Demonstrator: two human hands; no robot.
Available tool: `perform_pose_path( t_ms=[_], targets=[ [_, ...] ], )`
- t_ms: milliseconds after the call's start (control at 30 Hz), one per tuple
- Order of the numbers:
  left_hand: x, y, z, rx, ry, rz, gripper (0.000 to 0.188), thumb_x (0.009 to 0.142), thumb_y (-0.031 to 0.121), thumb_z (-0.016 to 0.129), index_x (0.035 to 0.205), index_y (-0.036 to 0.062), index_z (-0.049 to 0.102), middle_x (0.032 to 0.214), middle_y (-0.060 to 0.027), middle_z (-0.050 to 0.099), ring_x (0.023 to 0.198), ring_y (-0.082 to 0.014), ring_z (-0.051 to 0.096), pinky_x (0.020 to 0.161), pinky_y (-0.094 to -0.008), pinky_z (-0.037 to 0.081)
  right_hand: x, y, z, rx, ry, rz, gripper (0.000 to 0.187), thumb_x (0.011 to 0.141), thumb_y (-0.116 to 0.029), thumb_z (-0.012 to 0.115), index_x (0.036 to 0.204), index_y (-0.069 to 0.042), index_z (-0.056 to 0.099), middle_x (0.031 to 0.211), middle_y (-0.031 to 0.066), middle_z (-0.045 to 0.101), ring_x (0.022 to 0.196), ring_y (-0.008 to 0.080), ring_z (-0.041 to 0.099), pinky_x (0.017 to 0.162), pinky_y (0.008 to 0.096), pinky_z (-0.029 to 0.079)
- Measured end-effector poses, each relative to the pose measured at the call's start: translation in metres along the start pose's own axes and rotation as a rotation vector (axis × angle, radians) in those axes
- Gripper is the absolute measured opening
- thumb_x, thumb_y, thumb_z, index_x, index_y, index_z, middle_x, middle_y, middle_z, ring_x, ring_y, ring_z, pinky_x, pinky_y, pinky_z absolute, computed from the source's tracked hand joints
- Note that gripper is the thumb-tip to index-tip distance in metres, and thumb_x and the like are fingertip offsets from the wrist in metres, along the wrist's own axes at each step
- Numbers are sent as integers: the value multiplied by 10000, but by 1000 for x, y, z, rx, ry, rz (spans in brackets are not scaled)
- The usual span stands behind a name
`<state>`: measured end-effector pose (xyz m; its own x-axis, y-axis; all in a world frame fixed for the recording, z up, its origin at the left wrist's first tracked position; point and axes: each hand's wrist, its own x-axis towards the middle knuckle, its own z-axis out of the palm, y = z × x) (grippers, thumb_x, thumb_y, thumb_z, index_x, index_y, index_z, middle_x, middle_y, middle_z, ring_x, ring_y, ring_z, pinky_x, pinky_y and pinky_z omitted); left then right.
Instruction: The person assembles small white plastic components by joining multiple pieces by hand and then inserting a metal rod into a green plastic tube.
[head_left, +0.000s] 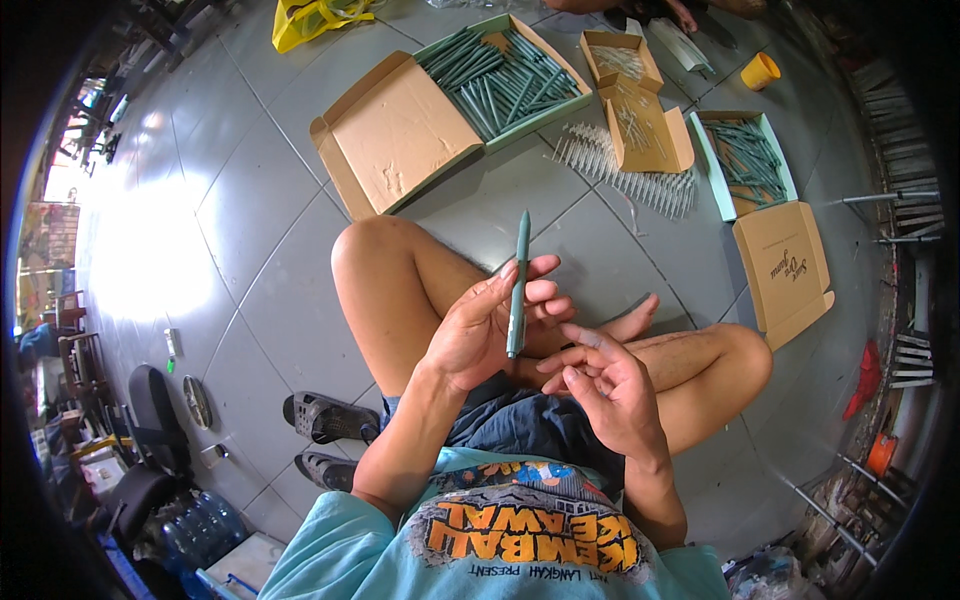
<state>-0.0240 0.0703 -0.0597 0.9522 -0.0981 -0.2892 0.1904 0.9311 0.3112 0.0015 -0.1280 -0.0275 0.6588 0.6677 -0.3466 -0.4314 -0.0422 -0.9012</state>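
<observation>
A green click pen point(519, 290) stands nearly upright over my lap, tip pointing away from me. My left hand point(490, 320) grips it between thumb and fingers. Close beside its lower end is my right hand point(605, 385), fingers spread and partly curled, with nothing visible in them. Beyond my knees, a large open box point(400, 135) holds many similar green pens point(500, 85). At the right, a smaller box point(715, 190) contains more green pens point(748, 160).
Between the boxes, clear thin parts point(625, 170) lie in a row on grey tiles, beside small cardboard boxes point(650, 150) of thin pieces. A yellow cup point(760, 71) stands at the far right. Black sandals point(330, 416) lie at my left. Another person's hand point(682, 15) shows at the top.
</observation>
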Motion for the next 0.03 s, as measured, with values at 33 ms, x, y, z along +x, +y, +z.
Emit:
perform_pose_path(
  t_ms=[33],
  targets=[
    [0, 0, -1, 5, 3, -1, 482, 1068, 310, 363, 1412, -26, 387, 971, -16, 728, 1030, -239, 650, 1108, -506, 382, 0, 1, -1, 3, -10, 1, 458, 970, 5, 524, 1408, 35, 394, 1087, 172, 668, 917, 175, 678, 842, 272, 538]
  ],
)
